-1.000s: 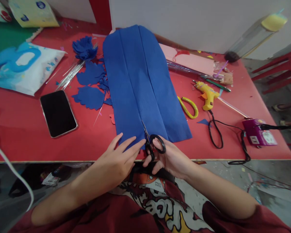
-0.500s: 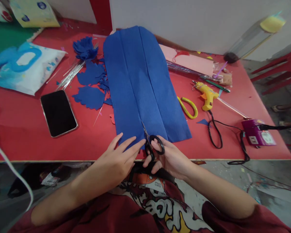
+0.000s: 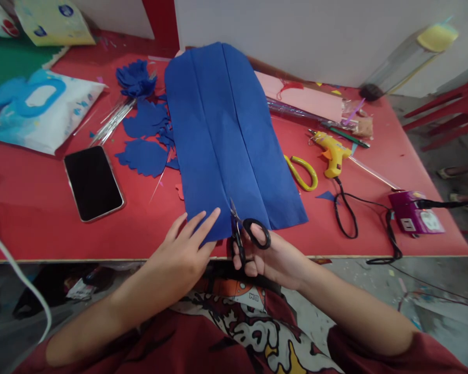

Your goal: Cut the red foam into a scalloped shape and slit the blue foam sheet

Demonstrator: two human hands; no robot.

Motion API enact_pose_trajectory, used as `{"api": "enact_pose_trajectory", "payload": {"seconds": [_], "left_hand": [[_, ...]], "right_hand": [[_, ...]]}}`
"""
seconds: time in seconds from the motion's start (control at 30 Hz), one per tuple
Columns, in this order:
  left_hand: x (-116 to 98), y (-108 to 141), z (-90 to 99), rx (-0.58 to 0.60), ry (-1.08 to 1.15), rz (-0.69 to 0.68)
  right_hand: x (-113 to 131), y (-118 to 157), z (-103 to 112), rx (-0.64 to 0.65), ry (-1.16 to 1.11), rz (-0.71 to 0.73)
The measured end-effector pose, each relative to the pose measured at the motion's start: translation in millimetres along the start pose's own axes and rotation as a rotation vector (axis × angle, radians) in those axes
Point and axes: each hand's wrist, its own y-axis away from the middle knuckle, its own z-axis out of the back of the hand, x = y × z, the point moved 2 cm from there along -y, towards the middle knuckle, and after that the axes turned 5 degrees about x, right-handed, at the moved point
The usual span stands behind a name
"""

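The right hand (image 3: 275, 259) is closed around the scissors (image 3: 236, 222), thumb in one loop, blades at the near edge of the cloth (image 3: 230, 124). The cloth (blue, with long creases) lies on the table (image 3: 152, 228), between phone (image 3: 94, 183) and glue gun (image 3: 333, 153). The left hand (image 3: 185, 259), fingers apart, spreads over its near left corner.

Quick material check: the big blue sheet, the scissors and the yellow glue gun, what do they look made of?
Blue sheet: perhaps felt or other nonwoven; matte, with long crease-like lines.
Scissors: blades probably metal, from their grey sheen; the black loops look like smooth plastic.
Glue gun: likely hard moulded plastic, given its even yellow, rigid-looking body.
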Motion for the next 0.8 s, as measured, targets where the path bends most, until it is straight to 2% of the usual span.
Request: {"api": "enact_pose_trajectory", "payload": {"seconds": [0.17,0.3,0.33,0.4,0.5,0.63,0.8], "left_hand": [[9,4,6.8,0.014,-0.043,0.112],[18,5,9.6,0.193,-0.035,0.287],[19,5,9.3,0.206,-0.035,0.314],[22,6,7.7,0.159,0.002,0.345],[28,7,1.9,0.071,0.227,0.365],[35,2,-6.7,0.058,0.608,0.397],[38,-7,-15.2,-0.029,1.132,0.379]], "right_hand": [[0,5,4,-0.050,-0.029,-0.017],[-1,10,8,-0.036,-0.011,-0.040],[-1,11,9,-0.032,0.007,-0.047],[-1,12,11,-0.026,0.064,-0.050],[-2,12,13,-0.027,0.163,-0.035],[-2,9,13,-0.040,0.271,-0.027],[3,6,12,-0.077,0.335,0.007]]}}
